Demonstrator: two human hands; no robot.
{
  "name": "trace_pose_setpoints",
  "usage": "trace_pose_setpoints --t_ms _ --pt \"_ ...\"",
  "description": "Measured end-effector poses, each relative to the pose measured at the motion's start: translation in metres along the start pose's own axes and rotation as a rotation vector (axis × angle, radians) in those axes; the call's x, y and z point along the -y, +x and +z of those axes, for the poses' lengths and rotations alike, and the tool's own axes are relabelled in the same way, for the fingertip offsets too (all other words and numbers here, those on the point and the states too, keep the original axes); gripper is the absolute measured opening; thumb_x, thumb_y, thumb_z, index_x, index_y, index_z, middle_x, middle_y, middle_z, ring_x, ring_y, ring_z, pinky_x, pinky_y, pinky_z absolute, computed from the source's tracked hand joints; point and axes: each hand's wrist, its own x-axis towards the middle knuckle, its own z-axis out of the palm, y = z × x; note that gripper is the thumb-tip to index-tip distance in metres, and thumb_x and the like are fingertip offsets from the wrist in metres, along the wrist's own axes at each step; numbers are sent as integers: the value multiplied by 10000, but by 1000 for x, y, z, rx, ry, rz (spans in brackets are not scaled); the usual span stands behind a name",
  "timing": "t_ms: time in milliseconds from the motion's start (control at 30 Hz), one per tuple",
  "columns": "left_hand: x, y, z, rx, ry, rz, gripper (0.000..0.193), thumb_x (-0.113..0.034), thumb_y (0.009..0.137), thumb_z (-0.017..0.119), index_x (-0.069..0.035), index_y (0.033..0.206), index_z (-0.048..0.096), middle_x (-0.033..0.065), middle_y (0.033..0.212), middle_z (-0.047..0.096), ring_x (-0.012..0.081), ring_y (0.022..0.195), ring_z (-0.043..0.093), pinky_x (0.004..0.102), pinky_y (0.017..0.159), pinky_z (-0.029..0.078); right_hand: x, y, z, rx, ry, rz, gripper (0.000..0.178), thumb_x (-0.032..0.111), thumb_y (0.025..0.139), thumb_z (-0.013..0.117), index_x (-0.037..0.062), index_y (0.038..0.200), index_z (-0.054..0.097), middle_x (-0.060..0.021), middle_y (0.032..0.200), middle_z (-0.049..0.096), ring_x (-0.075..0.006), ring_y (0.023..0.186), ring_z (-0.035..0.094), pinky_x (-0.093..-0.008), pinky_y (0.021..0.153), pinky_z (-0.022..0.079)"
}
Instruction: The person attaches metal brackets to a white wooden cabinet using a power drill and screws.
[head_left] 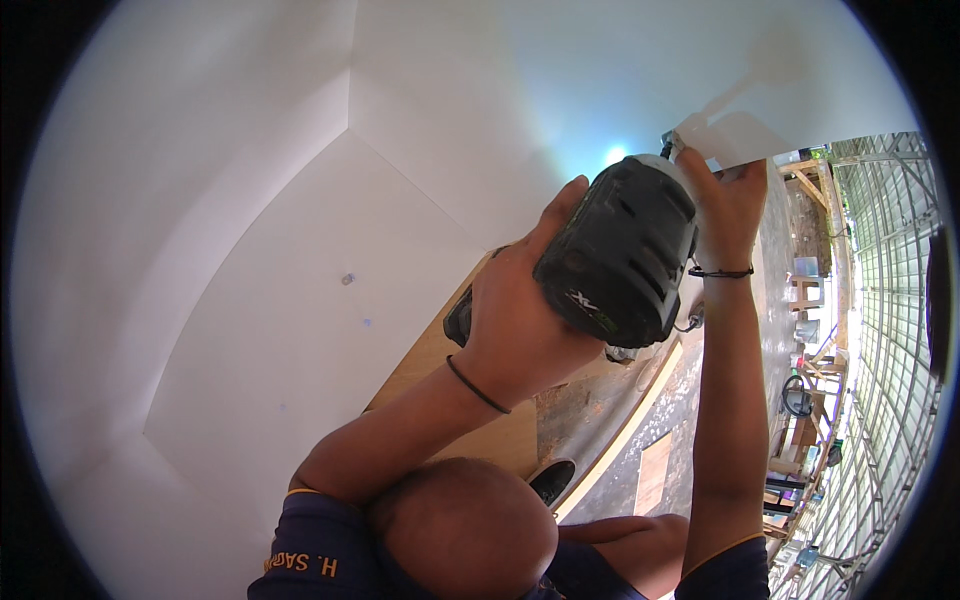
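Observation:
My left hand (515,310) is wrapped round a black cordless drill (620,260), which is raised against a white panel (590,70). The drill's lamp throws a bright spot onto that panel. Close to the drill's front end, my right hand (735,210) has its thumb and fingers closed at the panel's edge. A small dark metal piece (668,145) shows by the thumb tip. Whether these fingers pinch that piece or the panel edge, I cannot tell. The drill's body hides part of the working point.
White panels (300,220) form a corner on the left, one bearing a small fitting (348,280) and blue marks. Below are a wooden board (500,435), a long wooden strip (620,430) and my bent knee (460,530). Wire mesh (890,300) and stools stand at the right.

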Motion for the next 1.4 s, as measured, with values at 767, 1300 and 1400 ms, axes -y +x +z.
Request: trace_pose_setpoints --t_ms 767,1300,1400 --pt "5 -2 1 36 -94 -80 363 -50 648 787 -38 973 625 50 897 677 149 803 652 273 735 519 4 -1 1 -6 -74 34 484 36 699 714 -29 1118 481 -108 1042 611 -190 985 606 -315 877 482" --pt "8 2 2 9 -9 47 367 -33 668 764 -39 993 594 70 938 647 185 827 625 300 739 498 4 -1 2 -25 -81 10 495 46 705 721 -40 1129 480 -122 1034 631 -191 958 625 -297 836 499" --pt "10 0 4 6 -97 11 365 -24 661 758 -37 987 593 69 929 647 186 817 624 299 731 497 6 -1 3 -30 -114 3 488 44 706 721 -37 1125 485 -120 1032 632 -189 951 626 -298 839 495"
